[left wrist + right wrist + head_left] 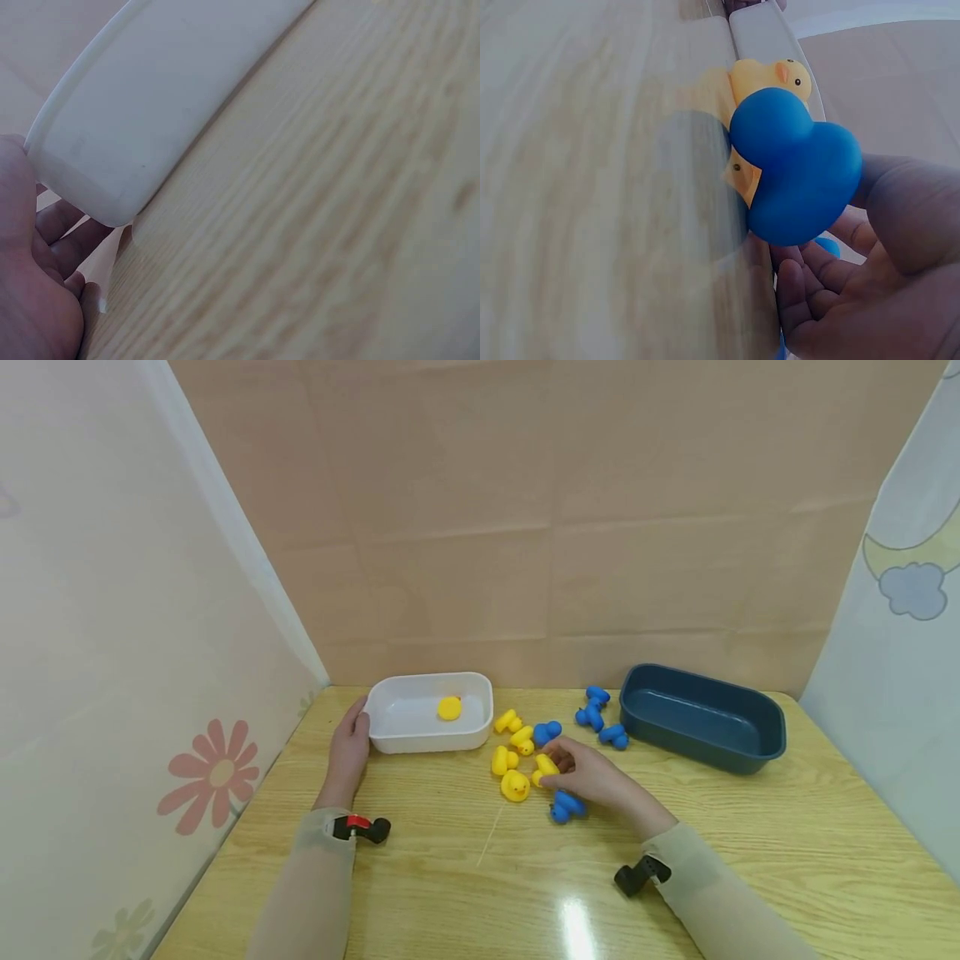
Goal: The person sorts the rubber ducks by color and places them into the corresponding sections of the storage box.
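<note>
Left hand (348, 742): we curl our fingers round the left end of the white tray (429, 743).
Right hand (590, 770): we pinch a yellow duck (548, 765) between thumb and fingers; whether it touches the worktop (442, 893), we cannot tell.
Edges: the white tray sits near the back, by the tan backdrop (435, 527); the dark blue tray (701, 750) stands back right.
Room: wood stretches between our sleeves (318, 877); loose ducks crowd the gap between trays.
Pinched duck: plain, rounded, tipped, between an upright duck (515, 786) and our palm.
Right wrist view: a blue duck (802, 176) hides the pinch; an orange beak (782, 72) shows behind.
Left wrist view: bent fingers (81, 241), hidden from the head view.
</note>
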Motion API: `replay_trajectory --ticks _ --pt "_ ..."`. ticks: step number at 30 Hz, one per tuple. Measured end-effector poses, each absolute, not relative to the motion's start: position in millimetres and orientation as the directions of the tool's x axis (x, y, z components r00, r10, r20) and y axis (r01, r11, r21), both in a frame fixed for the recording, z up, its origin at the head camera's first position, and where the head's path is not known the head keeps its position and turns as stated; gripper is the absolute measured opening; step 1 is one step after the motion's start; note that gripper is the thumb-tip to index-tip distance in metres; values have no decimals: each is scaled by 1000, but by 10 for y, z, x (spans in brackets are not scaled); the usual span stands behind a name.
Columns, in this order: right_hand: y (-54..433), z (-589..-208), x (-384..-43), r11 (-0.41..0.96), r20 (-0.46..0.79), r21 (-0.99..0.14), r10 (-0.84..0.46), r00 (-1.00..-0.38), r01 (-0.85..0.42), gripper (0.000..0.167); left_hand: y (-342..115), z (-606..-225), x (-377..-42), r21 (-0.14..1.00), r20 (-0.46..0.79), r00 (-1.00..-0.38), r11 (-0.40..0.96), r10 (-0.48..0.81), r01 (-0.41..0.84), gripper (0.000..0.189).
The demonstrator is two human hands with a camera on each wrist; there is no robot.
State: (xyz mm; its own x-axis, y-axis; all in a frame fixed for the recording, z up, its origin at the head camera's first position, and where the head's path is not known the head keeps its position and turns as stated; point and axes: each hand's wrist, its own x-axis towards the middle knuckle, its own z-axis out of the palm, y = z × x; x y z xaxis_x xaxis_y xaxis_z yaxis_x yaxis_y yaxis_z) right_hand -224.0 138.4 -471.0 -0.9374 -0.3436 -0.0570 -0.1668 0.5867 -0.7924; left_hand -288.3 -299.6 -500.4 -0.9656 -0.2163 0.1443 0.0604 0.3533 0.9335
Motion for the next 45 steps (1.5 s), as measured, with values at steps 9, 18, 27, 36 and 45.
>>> replay_trajectory --ticks 9,18,27,36,45 --pt "1341 -4639 -2243 578 -46 -806 -279 -959 -129 50 -2997 -5010 -2880 936 140 -963 348 -229 53 58" --pt "1209 -4489 -2294 569 51 -799 -257 -965 -194 50 -2982 -5012 -2890 934 150 -963 352 -222 64 58" --pt "1043 -4305 -2371 592 66 -786 -209 -976 -180 58 -2986 -5010 -2873 942 143 -965 328 -219 66 57" --pt "871 -4165 -2465 593 69 -785 -203 -977 -178 61 -2999 -5024 -2882 940 142 -965 337 -221 61 57" --pt "681 -4158 -2577 609 103 -767 -194 -976 -202 61 -2995 -5024 -2878 934 151 -963 352 -222 65 58"
